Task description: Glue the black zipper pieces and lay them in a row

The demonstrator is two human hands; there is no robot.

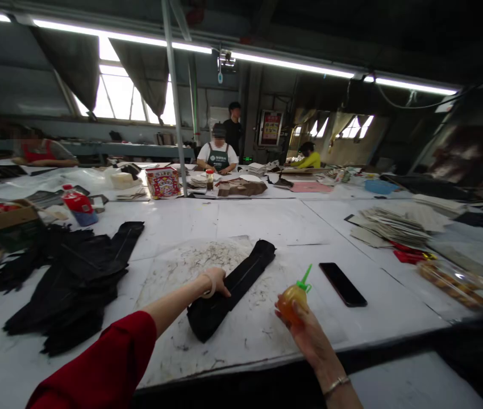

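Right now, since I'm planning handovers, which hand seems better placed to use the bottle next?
Probably the right hand: it holds the orange bottle, while the left hand rests on black fabric.

No text, brand or number can be read with certainty. Characters are printed on the patterned box (163,183), white lettering and a logo on the dark apron (218,159); all too small. Print on the red poster (271,128) and green lit sign (248,159) can't be resolved.
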